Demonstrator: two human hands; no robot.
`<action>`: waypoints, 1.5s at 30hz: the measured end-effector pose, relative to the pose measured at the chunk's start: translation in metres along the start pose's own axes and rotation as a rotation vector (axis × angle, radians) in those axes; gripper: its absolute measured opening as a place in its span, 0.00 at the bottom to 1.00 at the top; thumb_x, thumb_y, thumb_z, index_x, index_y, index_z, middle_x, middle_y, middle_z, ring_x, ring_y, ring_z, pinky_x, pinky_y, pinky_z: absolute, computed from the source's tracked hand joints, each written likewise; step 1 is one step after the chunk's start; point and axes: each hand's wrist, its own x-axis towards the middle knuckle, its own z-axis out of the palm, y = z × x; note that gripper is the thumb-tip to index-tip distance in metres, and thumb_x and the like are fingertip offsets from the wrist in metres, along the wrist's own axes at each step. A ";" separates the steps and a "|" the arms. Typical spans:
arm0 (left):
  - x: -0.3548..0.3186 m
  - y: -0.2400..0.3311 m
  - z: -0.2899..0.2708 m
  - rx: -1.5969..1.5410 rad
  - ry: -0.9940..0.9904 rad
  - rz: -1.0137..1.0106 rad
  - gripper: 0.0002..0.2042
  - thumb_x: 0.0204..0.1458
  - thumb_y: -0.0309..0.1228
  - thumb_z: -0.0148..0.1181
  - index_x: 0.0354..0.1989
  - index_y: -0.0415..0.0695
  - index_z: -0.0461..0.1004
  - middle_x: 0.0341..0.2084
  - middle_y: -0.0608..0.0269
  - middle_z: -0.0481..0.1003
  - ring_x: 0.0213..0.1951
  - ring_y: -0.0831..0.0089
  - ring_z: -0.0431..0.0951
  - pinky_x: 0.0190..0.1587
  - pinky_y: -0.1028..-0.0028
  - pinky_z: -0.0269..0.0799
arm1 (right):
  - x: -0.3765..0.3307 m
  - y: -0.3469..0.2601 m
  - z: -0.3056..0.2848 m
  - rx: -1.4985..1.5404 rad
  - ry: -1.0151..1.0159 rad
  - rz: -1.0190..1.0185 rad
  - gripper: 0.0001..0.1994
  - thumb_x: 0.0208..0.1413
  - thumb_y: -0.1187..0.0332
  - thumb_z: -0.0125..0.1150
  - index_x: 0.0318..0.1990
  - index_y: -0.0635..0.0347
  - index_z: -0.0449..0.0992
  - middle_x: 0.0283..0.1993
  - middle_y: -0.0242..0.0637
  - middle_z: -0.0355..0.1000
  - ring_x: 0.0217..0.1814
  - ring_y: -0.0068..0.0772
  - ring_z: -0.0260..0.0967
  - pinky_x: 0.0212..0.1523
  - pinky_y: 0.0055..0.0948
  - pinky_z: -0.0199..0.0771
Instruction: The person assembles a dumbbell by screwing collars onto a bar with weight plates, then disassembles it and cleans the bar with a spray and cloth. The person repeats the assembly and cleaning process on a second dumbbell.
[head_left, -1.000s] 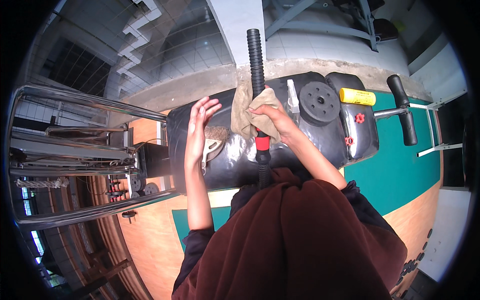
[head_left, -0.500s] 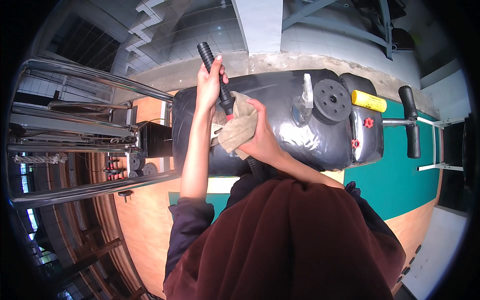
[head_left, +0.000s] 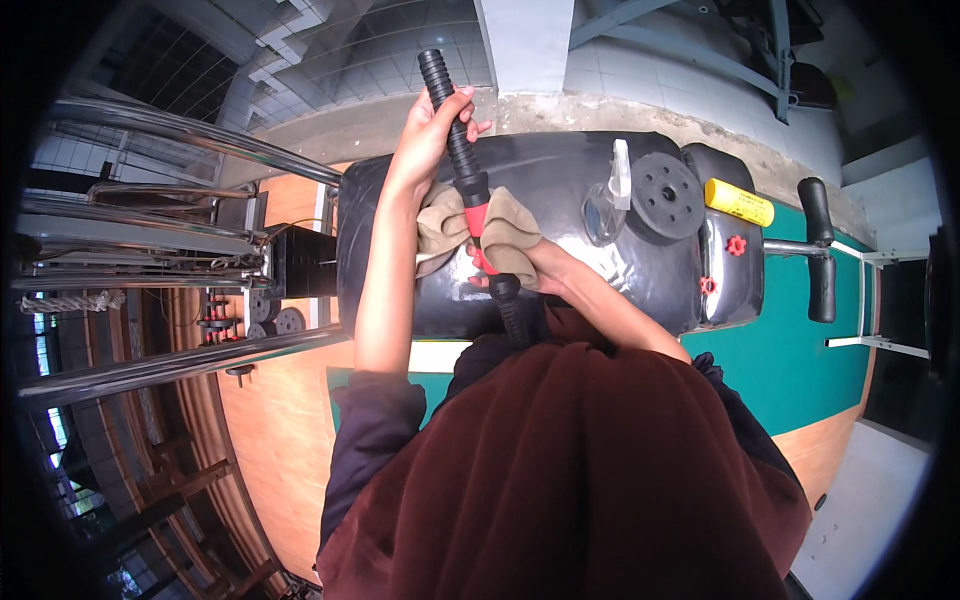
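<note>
Gym corner, tiled wall with a white pillar (head_left: 527, 45) at the back, green mat (head_left: 790, 350) over wood-toned floor on your right.

Surface before you: one bench (head_left: 620, 280), padded, glossy black; chromed rails (head_left: 200, 150) alongside its left end.

Main item: one bar (head_left: 462, 155), black and ribbed at both ends, red in its middle section, slanting above the bench from upper left down toward your body.

Your left hand (head_left: 430, 135): on the upper ribbed end, fingers curled around it, thumb laid along the near side.

Your right hand (head_left: 540, 262): at the red section, partly covered; some fingertips show left of the bar, bent around it. You cannot tell from this view how tightly they press.

One cloth (head_left: 512, 235), beige, bunched on both sides of the red section and over part of your right hand.

On the bench, to the right of the bar: one clear bottle (head_left: 603, 212); just beside it, one round black weight plate (head_left: 667, 198) with holes; farther right, one yellow canister (head_left: 740, 202), lying on its side, near two red knobs (head_left: 737, 246).
</note>
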 end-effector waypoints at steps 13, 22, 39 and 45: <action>-0.013 0.011 0.022 -0.239 0.140 0.162 0.08 0.52 0.28 0.52 0.28 0.46 0.59 0.16 0.72 0.58 0.14 0.86 0.57 0.12 0.85 0.51 | 0.011 -0.006 0.006 -0.346 -0.147 -0.028 0.23 0.52 0.62 0.57 0.54 0.54 0.61 0.38 0.37 0.70 0.38 0.26 0.69 0.39 0.25 0.72; -0.008 0.028 0.019 -0.036 0.186 0.261 0.09 0.54 0.28 0.49 0.23 0.44 0.59 0.16 0.71 0.58 0.13 0.86 0.56 0.12 0.84 0.52 | 0.017 0.002 0.003 -0.486 -0.366 -0.092 0.17 0.54 0.62 0.54 0.48 0.62 0.66 0.36 0.37 0.69 0.37 0.25 0.69 0.41 0.23 0.71; -0.025 0.079 -0.019 -0.296 0.365 0.582 0.10 0.53 0.26 0.47 0.21 0.43 0.58 0.15 0.70 0.56 0.13 0.86 0.54 0.10 0.86 0.50 | -0.042 -0.015 0.023 -1.134 0.029 -0.407 0.24 0.42 0.69 0.64 0.48 0.60 0.62 0.39 0.39 0.70 0.41 0.33 0.70 0.42 0.29 0.68; -0.031 0.072 -0.038 -0.276 0.519 0.610 0.11 0.54 0.26 0.46 0.20 0.44 0.57 0.16 0.71 0.56 0.15 0.85 0.54 0.12 0.86 0.51 | -0.059 -0.021 0.014 -1.030 0.028 -0.215 0.19 0.41 0.68 0.63 0.42 0.60 0.66 0.38 0.34 0.70 0.41 0.25 0.67 0.43 0.28 0.66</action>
